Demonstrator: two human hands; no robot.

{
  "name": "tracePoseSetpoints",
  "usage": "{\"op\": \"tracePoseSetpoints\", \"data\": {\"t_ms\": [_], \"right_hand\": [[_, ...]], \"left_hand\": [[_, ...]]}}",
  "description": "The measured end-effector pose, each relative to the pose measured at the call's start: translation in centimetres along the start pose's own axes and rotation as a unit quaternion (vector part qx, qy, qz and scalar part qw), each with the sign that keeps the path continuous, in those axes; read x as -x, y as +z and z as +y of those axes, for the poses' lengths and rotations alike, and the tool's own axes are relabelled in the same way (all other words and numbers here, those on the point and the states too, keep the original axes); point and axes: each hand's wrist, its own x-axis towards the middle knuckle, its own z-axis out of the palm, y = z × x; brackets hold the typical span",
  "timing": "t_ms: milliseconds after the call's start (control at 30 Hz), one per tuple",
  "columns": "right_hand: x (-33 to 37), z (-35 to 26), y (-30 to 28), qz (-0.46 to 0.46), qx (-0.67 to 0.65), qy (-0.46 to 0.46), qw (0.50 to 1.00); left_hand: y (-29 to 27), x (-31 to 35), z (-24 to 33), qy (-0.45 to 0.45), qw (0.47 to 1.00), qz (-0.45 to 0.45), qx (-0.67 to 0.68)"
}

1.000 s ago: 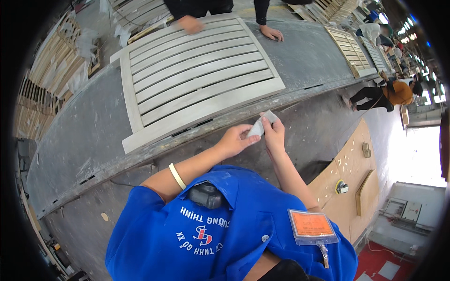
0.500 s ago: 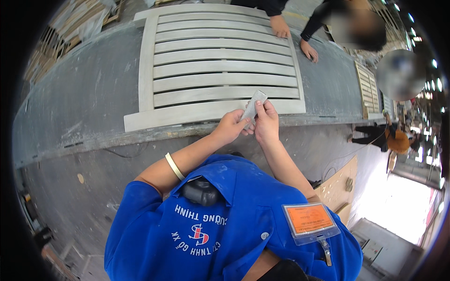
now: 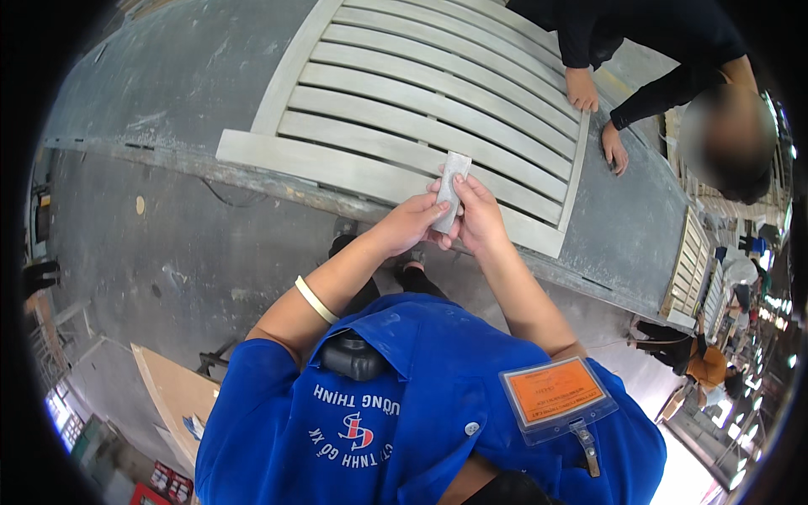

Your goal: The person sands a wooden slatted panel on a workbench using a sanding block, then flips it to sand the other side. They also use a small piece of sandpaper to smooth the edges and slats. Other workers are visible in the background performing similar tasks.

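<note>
A grey strip of folded sandpaper [image 3: 451, 192] is held in front of my chest, tilted a little, over the near edge of the work table. My left hand [image 3: 418, 219] grips its lower part, thumb on top. From the other side my right hand [image 3: 482, 217] pinches it, with the thumb pressed on its face. The fingers underneath are partly hidden. Just beyond my hands a pale, whitish slatted wooden panel [image 3: 282, 158] lies flat on the grey table [image 3: 189, 88].
Across the table a co-worker in dark sleeves rests one hand [image 3: 581, 89] on the panel's far right edge and the other hand [image 3: 615, 150] on the tabletop. Another slatted panel [image 3: 688, 259] stands farther right. A brown board [image 3: 175, 389] is at lower left.
My view has turned, so the table and panel now slant down to the right. Both hands keep hold of the sandpaper, its face now turned more toward me.
</note>
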Motion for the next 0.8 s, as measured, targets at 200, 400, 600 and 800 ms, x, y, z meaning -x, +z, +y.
{"op": "tracePoseSetpoints", "data": {"t_ms": [200,400,600,800], "right_hand": [[0.1,-1.0,-4.3,0.004,0.086,-0.029,0.996],[0.5,-1.4,-5.5,-0.012,0.133,-0.005,0.991],[1.1,-1.1,-6.4,-0.064,0.2,-0.018,0.978],[2.1,-0.9,-7.9,-0.121,0.251,-0.009,0.96]], "left_hand": [[3.0,-1.6,-2.6,0.06,0.963,0.122,-0.233],[4.2,-3.4,-1.2,0.351,0.786,0.371,-0.347],[3.7,-3.6,-0.5,0.287,0.864,0.33,-0.248],[4.0,-2.1,-1.0,0.252,0.913,0.26,-0.186]]}}
